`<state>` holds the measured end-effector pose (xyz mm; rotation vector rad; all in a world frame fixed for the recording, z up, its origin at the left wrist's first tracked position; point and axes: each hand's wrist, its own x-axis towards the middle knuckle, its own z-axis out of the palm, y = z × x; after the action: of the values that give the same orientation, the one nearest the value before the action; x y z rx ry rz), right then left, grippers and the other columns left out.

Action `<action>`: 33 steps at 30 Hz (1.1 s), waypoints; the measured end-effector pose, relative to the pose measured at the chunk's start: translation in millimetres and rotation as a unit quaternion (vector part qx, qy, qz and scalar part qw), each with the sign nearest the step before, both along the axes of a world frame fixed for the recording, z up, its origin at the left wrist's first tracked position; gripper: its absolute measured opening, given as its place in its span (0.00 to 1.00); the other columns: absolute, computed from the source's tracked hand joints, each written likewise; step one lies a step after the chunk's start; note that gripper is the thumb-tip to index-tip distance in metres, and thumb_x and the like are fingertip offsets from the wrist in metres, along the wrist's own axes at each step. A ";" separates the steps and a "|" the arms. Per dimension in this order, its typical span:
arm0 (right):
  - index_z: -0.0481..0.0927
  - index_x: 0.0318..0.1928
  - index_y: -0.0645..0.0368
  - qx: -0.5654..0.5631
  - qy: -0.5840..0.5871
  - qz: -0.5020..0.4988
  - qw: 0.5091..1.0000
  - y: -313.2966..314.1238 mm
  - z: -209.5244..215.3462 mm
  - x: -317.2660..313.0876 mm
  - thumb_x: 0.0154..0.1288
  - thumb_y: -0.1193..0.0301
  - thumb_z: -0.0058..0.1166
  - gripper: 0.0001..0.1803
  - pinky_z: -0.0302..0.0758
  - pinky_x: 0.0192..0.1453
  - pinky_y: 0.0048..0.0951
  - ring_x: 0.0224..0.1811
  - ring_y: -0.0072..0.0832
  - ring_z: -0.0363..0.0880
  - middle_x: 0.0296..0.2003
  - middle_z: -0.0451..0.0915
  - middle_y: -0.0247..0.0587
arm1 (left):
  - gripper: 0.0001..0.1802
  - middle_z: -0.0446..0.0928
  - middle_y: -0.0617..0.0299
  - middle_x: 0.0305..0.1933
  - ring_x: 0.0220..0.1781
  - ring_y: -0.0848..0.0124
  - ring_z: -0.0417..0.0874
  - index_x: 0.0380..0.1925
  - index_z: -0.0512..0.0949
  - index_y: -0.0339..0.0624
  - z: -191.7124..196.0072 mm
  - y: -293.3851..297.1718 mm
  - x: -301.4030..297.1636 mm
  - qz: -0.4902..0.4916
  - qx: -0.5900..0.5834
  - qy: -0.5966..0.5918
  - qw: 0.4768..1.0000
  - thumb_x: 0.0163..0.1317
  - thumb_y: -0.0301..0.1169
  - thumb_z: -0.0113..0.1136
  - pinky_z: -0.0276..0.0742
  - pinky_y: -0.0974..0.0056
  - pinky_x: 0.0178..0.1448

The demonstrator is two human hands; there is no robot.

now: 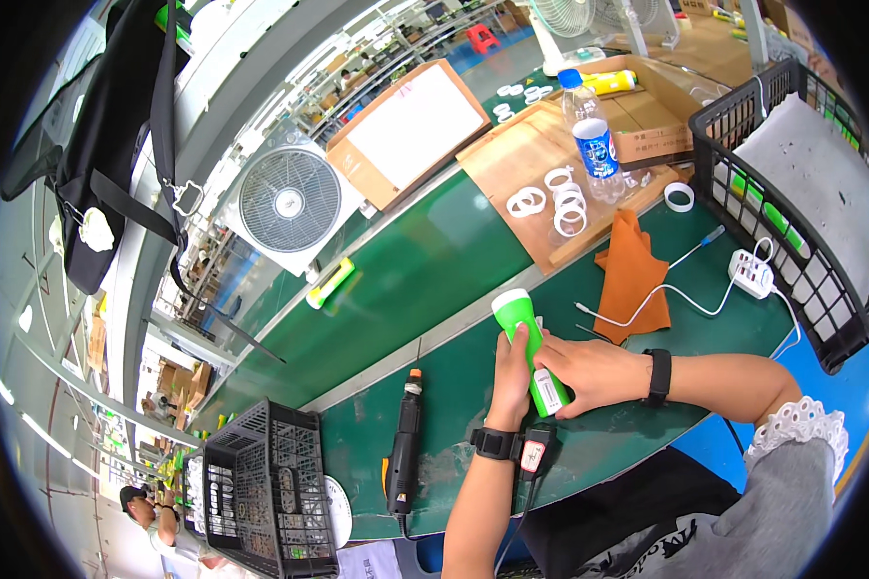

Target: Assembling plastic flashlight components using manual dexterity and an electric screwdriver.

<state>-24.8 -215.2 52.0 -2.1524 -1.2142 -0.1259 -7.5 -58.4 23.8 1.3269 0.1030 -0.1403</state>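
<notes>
A bright green flashlight (522, 317) with a white head slants across the green bench, its head pointing away from me. My left hand (512, 372) wraps its near-left side, thumb along the body. From the right, my right hand (589, 372) grips its lower part, fingers bent around it. A white label shows on the barrel near the tail. Beside my left wrist lies a small black box with a label and cable (535, 454). Further left rests a black corded hand tool (406, 449) with an orange tip.
An orange cloth (633, 280), a white power strip (751, 274) and a screwdriver (700, 245) lie to the right. Black crates stand at left (275, 482) and right (724, 145). White rings (570, 207) and a bottle (594, 140) sit on a board. Another flashlight (330, 284) lies on the green belt.
</notes>
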 end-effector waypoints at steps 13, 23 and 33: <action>0.70 0.34 0.55 0.024 -0.155 0.202 0.967 3.9 19.3 9.7 0.47 0.72 0.56 0.12 0.71 0.34 0.33 0.32 0.35 0.73 0.28 0.71 0.36 | 0.17 0.71 0.57 0.38 0.30 0.68 0.75 0.45 0.61 0.42 11.8 9.9 3.4 0.062 -0.074 -0.044 0.994 0.66 0.43 0.40 0.77 0.61 0.33; 0.72 0.34 0.55 -0.044 -0.182 0.134 0.973 -7.8 13.5 13.3 0.35 0.58 0.66 0.24 0.70 0.47 0.32 0.32 0.32 0.75 0.25 0.74 0.35 | 0.19 0.70 0.54 0.39 0.27 0.67 0.75 0.52 0.54 0.41 15.5 0.2 -8.3 0.056 -0.017 -0.293 0.954 0.65 0.34 0.43 0.73 0.63 0.31; 0.73 0.31 0.55 -0.028 -0.191 0.065 0.979 -0.3 5.2 8.0 0.38 0.53 0.62 0.23 0.69 0.52 0.35 0.27 0.34 0.75 0.18 0.72 0.37 | 0.20 0.70 0.53 0.39 0.28 0.66 0.76 0.52 0.56 0.42 10.5 0.8 -3.6 0.043 -0.022 -0.307 0.950 0.65 0.39 0.44 0.74 0.64 0.29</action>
<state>-16.8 -215.5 57.2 -2.1513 -1.5870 -0.4717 -11.1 -57.7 34.2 1.2668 -0.3692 0.3455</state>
